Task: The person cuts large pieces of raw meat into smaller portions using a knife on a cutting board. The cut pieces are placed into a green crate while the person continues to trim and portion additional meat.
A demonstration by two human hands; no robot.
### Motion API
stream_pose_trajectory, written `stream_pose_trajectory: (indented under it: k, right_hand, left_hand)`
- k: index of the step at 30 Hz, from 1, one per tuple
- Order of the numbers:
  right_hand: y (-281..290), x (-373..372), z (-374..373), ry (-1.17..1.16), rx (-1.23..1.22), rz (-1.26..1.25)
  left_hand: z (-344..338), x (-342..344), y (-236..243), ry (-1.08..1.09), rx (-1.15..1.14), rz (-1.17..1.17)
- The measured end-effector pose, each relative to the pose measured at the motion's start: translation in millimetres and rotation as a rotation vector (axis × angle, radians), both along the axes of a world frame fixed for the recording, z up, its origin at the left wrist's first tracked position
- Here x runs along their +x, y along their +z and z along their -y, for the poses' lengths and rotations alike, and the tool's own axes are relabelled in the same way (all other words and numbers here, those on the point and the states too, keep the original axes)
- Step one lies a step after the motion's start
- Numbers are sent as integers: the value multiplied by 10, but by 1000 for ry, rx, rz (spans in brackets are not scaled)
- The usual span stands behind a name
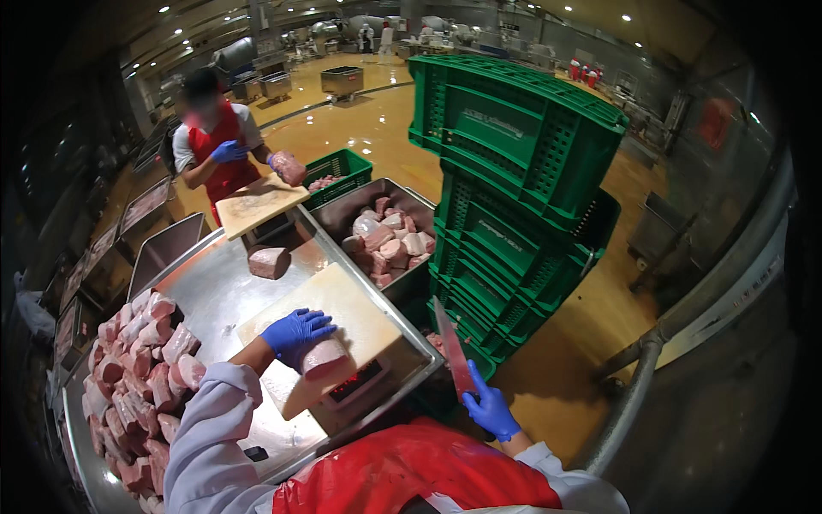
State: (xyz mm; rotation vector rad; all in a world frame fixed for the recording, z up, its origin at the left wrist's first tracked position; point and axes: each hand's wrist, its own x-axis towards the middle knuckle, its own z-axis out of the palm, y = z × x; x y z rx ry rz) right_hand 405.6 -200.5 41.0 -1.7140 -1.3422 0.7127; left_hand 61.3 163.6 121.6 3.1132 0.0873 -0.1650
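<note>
My left hand (297, 332), in a blue glove, lies over a pale pink chunk of raw meat (325, 360) and holds it on the cutting board (372, 319). The chunk's cut end faces me. To the right, beyond the table edge, my right hand (492, 413), also blue-gloved, grips a long knife (452, 347) by its handle. The blade points up and away, apart from the meat. Under the near side of the board sits a scale with a red lit display (353, 384).
Meat chunks (141, 377) heap on the left of the metal table (218, 287); another chunk (269, 262) lies beyond my board. A metal bin (402, 190) holds more. Stacked green crates (514, 223) rise at right. A co-worker (218, 146) holds meat over a second board (257, 206).
</note>
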Motion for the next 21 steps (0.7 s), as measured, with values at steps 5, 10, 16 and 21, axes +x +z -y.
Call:
stream_pose_trajectory:
  k: [5,10,16,21]
  right_hand:
    - [142,99,-176,46,52,69]
    - [-40,88,-324,65,140,61]
    - [-288,14,-504,15,46,-30]
    - [-94,-101,-792,17,97,-286]
  left_hand:
    - [204,55,-72,337,0,58]
    - [470,175,-364,1071,98,26]
    - [303,-127,-822,974,-161,312]
    - [192,-552,-749,919,-225,484]
